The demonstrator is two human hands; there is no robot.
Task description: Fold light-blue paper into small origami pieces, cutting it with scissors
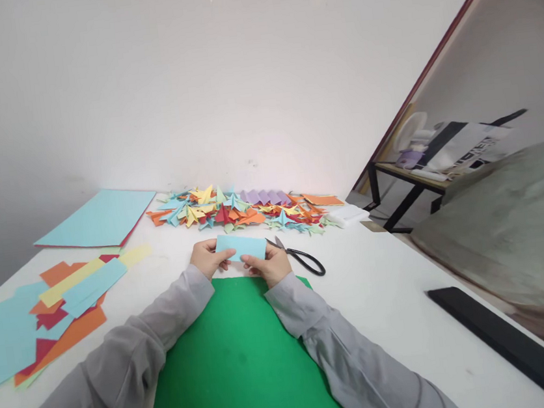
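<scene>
Between my two hands is a small light-blue rectangle of paper (pixel 241 245), held up above the far edge of a green mat (pixel 240 358). My left hand (pixel 209 258) pinches its left end, thumb on the front. The right end is gripped by my right hand (pixel 270 264), its thumb lying on the lower edge; most of the other fingers are behind the paper. Just right of my right hand lie black-handled scissors (pixel 308 260), their blades partly hidden by that hand.
Along the wall runs a heap of folded colored paper pieces (pixel 238 211). A stack of large colored sheets (pixel 99 217) lies back left, with loose paper scraps (pixel 63 313) nearer. A black bar (pixel 508 341) lies along the right table edge; beyond is a small table (pixel 411 178).
</scene>
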